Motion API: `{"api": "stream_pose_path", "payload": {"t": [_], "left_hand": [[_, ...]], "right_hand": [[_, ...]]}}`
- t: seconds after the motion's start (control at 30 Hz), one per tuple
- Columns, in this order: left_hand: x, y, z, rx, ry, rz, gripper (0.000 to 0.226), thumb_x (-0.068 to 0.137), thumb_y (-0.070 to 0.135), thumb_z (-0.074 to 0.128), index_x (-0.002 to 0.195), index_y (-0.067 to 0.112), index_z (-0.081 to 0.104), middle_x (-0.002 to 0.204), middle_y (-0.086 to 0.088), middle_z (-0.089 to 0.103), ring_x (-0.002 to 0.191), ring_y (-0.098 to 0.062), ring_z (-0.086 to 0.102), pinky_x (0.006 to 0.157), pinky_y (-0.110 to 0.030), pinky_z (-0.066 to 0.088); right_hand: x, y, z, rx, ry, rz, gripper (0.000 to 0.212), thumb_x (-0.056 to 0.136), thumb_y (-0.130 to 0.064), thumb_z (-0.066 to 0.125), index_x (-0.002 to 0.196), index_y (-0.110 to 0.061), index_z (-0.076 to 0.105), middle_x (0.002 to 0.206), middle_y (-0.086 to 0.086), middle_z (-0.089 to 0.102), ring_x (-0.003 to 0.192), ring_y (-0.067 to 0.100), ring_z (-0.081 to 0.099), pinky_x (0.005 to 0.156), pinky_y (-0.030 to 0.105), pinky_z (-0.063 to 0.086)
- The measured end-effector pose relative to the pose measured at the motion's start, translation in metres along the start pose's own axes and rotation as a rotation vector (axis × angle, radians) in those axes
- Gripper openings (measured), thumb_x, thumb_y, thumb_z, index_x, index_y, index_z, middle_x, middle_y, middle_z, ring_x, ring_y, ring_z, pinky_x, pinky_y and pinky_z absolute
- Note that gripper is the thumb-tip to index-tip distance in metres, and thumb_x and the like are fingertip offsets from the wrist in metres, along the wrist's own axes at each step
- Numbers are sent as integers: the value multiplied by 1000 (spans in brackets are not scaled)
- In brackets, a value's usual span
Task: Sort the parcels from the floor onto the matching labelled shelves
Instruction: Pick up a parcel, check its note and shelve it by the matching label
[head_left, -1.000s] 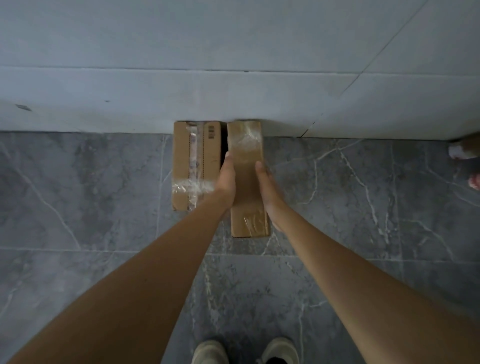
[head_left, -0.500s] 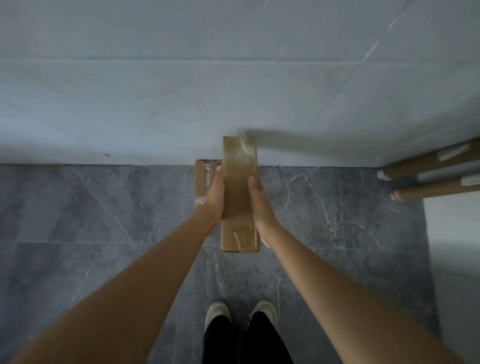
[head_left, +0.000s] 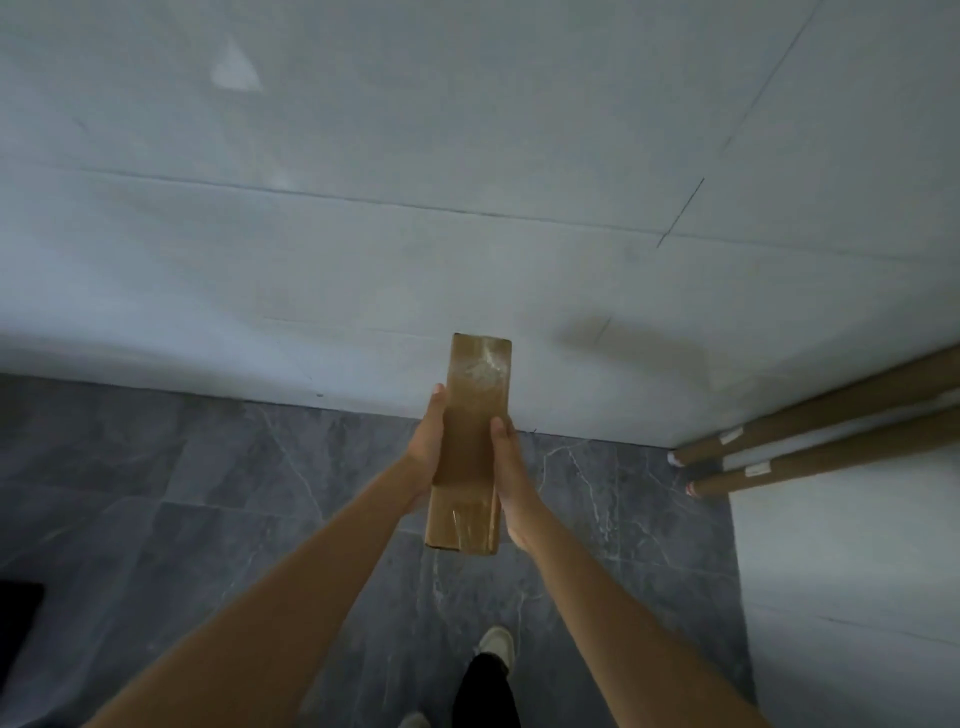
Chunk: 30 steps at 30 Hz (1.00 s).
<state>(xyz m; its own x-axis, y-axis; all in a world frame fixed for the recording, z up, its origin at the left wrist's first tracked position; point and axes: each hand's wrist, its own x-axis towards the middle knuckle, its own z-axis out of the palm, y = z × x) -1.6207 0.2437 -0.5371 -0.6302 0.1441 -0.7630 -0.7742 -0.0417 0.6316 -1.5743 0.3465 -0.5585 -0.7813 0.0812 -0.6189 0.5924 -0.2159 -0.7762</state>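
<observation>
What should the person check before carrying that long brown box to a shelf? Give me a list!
1. Both hands on the parcel: ok. The left hand and right hand grip the long cardboard parcel from either side.
2. Parcel off the floor: ok, it is held up above the grey floor.
3. Label readable: cannot tell, only tape shows on top.
4. Matching shelf found: cannot tell, no labelled shelf is in view.
5. Path to the right: not ok, two cardboard tubes lie there against the wall.
6. Footing: ok, the tiles near the shoe look bare.

One parcel (head_left: 470, 447), two cardboard tubes (head_left: 821, 415), two hands (head_left: 428, 447).
</observation>
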Motion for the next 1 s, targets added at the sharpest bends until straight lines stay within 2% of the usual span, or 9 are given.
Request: {"api": "stream_pose_path", "payload": {"t": [0.1, 0.2, 0.43, 0.6, 0.67, 0.73, 0.87, 0.93, 1.0], "left_hand": [[-53, 23, -4, -5, -42, 79, 74, 101, 62, 17, 139, 13, 57, 136, -16, 61, 122, -31, 60, 109, -50, 44], [-105, 46, -5, 20, -68, 169, 74, 101, 62, 16, 138, 13, 57, 134, -14, 62, 113, -28, 63, 102, -45, 47], [-216, 93, -8, 85, -126, 354, 68, 98, 67, 26, 141, 22, 53, 135, -10, 62, 118, -28, 61, 107, -49, 46], [-277, 133, -5, 132, -97, 468, 72, 96, 69, 30, 151, 24, 39, 154, -7, 45, 140, -29, 43, 118, -50, 31], [-299, 150, -3, 165, -99, 534, 69, 98, 64, 33, 153, 23, 34, 155, -7, 43, 141, -28, 42, 119, -49, 30], [-322, 164, -2, 196, -109, 608, 63, 100, 56, 40, 151, 20, 34, 149, -6, 48, 133, -25, 48, 115, -44, 36], [-366, 192, 4, 223, -143, 708, 65, 94, 52, 57, 145, 18, 35, 136, -4, 54, 116, -21, 54, 99, -37, 44], [-387, 205, 8, 194, -121, 747, 69, 88, 55, 65, 139, 17, 39, 132, -4, 56, 115, -21, 56, 98, -38, 47], [-405, 217, 15, 131, -89, 793, 69, 80, 58, 71, 128, 17, 43, 121, -1, 59, 103, -14, 59, 84, -31, 48]], "right_hand": [[-46, -35, 17, 6, 17, -55, 55, 110, -45, 28, 160, -20, 30, 155, 9, 49, 134, 24, 55, 104, 39, 51], [-94, -65, 34, -5, 33, -124, 58, 110, -48, 26, 162, -22, 27, 158, 9, 47, 140, 28, 51, 114, 47, 47], [-189, -124, 66, -40, 85, -286, 62, 109, -53, 26, 162, -22, 24, 159, 10, 45, 141, 29, 49, 117, 52, 43], [-239, -180, 80, -103, 105, -456, 58, 110, -48, 24, 158, -18, 33, 153, 12, 51, 133, 27, 55, 102, 37, 49], [-260, -201, 83, -104, 111, -504, 58, 110, -50, 25, 159, -19, 33, 153, 9, 51, 137, 26, 54, 111, 41, 47], [-280, -219, 84, -95, 103, -544, 60, 109, -53, 24, 158, -20, 36, 154, 7, 52, 139, 26, 52, 117, 47, 43], [-315, -253, 88, -27, 92, -613, 56, 109, -53, 24, 144, -21, 52, 131, 9, 67, 118, 25, 66, 98, 43, 57], [-329, -272, 90, -26, 140, -657, 50, 111, -48, 27, 144, -21, 53, 134, 11, 66, 119, 28, 66, 103, 47, 55], [-341, -288, 88, -66, 195, -726, 44, 112, -38, 32, 151, -25, 49, 146, 8, 60, 129, 27, 60, 113, 49, 48]]}}
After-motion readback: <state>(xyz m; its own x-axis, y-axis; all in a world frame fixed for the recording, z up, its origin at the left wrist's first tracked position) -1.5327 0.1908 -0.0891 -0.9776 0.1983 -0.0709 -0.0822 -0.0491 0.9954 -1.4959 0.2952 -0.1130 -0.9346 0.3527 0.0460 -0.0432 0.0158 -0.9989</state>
